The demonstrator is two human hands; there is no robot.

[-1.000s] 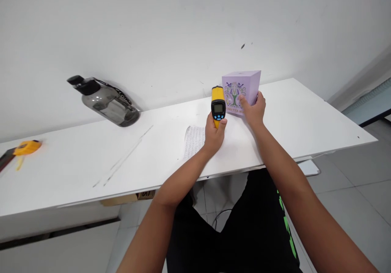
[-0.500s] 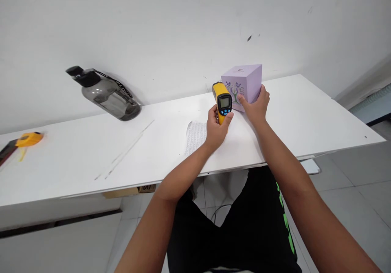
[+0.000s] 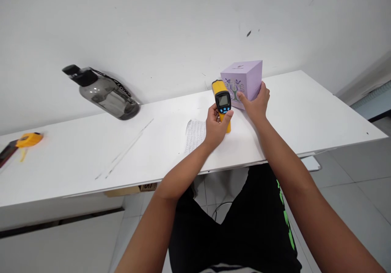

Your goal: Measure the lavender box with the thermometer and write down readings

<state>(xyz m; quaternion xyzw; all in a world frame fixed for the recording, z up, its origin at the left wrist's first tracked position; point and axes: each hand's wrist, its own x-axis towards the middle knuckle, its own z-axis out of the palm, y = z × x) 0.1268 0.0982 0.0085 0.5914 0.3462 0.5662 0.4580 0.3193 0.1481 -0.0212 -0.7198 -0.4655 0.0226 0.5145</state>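
A yellow and black infrared thermometer [image 3: 223,98], with a small screen and blue buttons facing me, is upright in my left hand [image 3: 216,128]. My left fingers wrap round its handle and the thumb lies just under the buttons. Just to its right is a lilac box [image 3: 254,81] with a printed tree design on its front. My right hand [image 3: 257,104] grips the box's lower right corner, thumb on the front face and fingers on the side. Beneath my left hand lies a printed sheet of paper [image 3: 194,134], partly hidden by the wrist and forearm.
On the white table [image 3: 76,155], a grey bottle [image 3: 110,95] with a black cap stands near the wall. An orange and black tool [image 3: 29,139] lies at the far left. The table's front edge runs just above my legs. Under it, a cardboard box [image 3: 128,190] shows.
The view has shifted slightly. Both hands keep their hold on the thermometer and the box, and the thermometer is a little more upright, with more of its handle showing.
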